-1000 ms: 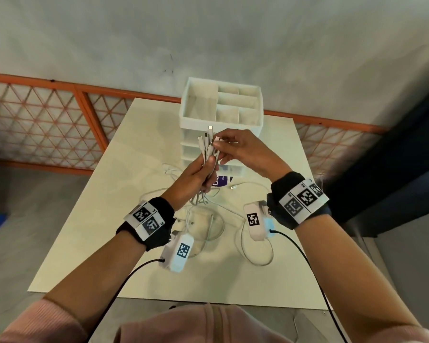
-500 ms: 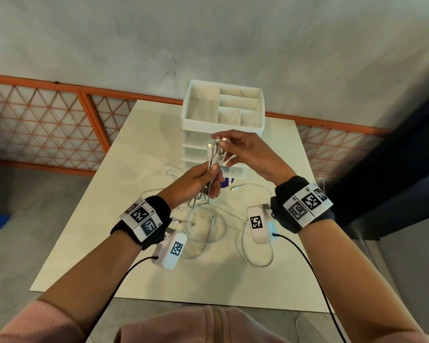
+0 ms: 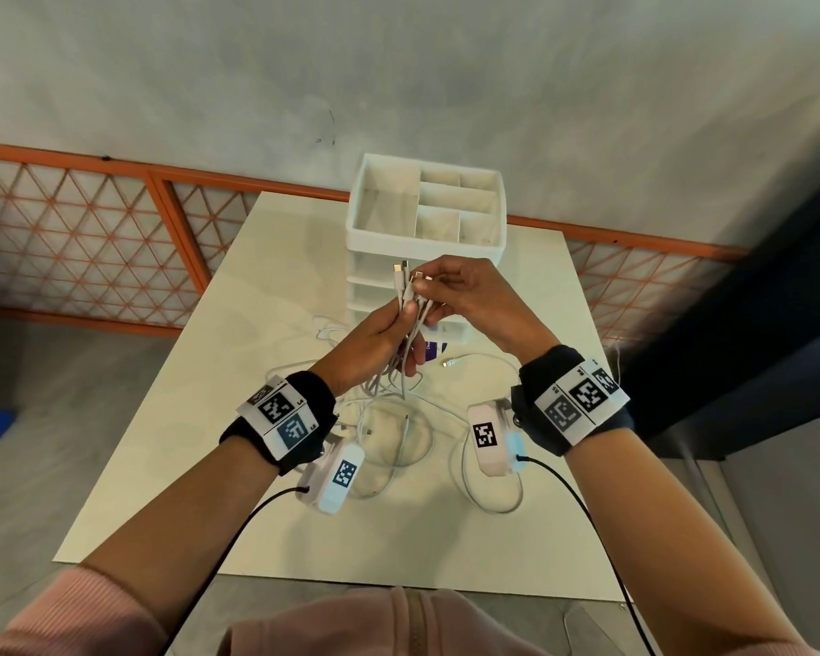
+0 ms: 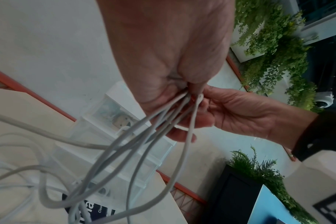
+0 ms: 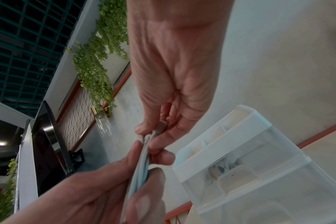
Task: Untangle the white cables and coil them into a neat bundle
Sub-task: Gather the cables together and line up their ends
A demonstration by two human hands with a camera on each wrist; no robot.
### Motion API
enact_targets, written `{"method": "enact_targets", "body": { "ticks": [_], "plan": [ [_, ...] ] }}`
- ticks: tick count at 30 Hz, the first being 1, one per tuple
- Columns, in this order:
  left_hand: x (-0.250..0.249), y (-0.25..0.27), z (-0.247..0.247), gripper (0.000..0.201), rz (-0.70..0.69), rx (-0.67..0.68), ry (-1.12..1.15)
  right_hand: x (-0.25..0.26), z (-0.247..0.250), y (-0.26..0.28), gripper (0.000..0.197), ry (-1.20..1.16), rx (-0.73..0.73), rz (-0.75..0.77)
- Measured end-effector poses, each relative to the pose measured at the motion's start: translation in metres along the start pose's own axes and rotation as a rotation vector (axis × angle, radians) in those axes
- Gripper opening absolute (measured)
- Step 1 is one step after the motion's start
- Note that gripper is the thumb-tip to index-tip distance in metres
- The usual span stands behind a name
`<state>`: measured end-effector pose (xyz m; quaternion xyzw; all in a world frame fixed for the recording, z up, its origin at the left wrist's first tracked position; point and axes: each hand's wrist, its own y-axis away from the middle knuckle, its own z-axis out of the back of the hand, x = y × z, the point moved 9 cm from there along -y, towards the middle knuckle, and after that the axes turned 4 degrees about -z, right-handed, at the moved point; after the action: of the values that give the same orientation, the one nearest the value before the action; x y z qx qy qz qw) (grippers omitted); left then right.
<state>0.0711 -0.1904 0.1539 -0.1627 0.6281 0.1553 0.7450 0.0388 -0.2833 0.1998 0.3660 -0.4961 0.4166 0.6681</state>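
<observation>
Several white cables [image 3: 405, 371] hang in a bunch from my hands above the cream table [image 3: 185, 442]; their loops [image 3: 398, 437] lie on the table under my wrists. My left hand [image 3: 384, 338] grips the bunch just below the plugs. My right hand [image 3: 439, 288] pinches the plug ends [image 3: 410, 281] at the top, fingers curled round them. The left wrist view has the strands [image 4: 144, 144] fanning down from my left hand [image 4: 175, 84]. In the right wrist view a metal plug [image 5: 161, 125] sits between the thumb and fingers of my right hand [image 5: 155, 136]. One loose plug [image 3: 448, 363] lies on the table.
A white drawer organizer [image 3: 427, 229] with open top compartments stands just behind my hands. A dark blue packet [image 3: 434, 350] lies at its foot. An orange lattice railing [image 3: 91, 239] and a grey wall run behind the table. The table's near edge lies by my arms.
Both hands have sunk slightly and come a little toward me with the bunch. My right fingers have shifted along the plug ends; both holds are kept.
</observation>
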Motion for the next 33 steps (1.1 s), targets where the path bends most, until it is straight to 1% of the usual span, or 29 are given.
{"method": "enact_targets", "body": {
  "ticks": [3, 8, 12, 15, 18, 22, 25, 28, 31, 33],
  "plan": [
    [0.002, -0.001, -0.002, 0.040, 0.016, 0.015, 0.000, 0.000, 0.000, -0.001, 0.024, 0.023, 0.014, -0.014],
    [0.002, 0.000, -0.004, 0.044, 0.050, 0.031, 0.014, -0.003, -0.001, -0.004, 0.023, 0.129, 0.052, -0.036],
    [0.006, 0.000, 0.001, 0.045, 0.079, -0.044, 0.126, -0.006, 0.001, -0.007, 0.024, 0.122, 0.042, -0.028],
    [0.011, -0.001, 0.004, 0.041, 0.085, -0.114, 0.222, -0.008, 0.002, -0.007, 0.023, 0.111, 0.029, -0.021],
    [0.014, -0.002, 0.009, 0.035, 0.069, -0.151, 0.234, -0.009, 0.005, -0.007, 0.023, 0.100, 0.027, -0.022],
    [0.015, -0.005, 0.010, 0.031, 0.069, -0.090, 0.135, -0.007, 0.009, -0.008, 0.026, 0.076, 0.010, -0.013],
    [0.013, -0.006, 0.008, 0.032, 0.091, 0.013, 0.101, -0.008, 0.010, -0.009, 0.026, 0.075, 0.012, -0.016],
    [0.014, -0.006, 0.006, 0.033, 0.144, 0.097, 0.066, -0.009, 0.007, -0.007, 0.027, 0.104, 0.072, -0.025],
    [0.015, -0.008, 0.004, 0.037, 0.168, 0.123, 0.060, -0.008, 0.004, -0.005, 0.026, 0.128, 0.151, -0.034],
    [0.014, -0.010, 0.001, 0.040, 0.164, 0.143, 0.076, -0.006, 0.004, -0.005, 0.025, 0.145, 0.168, -0.042]
  ]
}}
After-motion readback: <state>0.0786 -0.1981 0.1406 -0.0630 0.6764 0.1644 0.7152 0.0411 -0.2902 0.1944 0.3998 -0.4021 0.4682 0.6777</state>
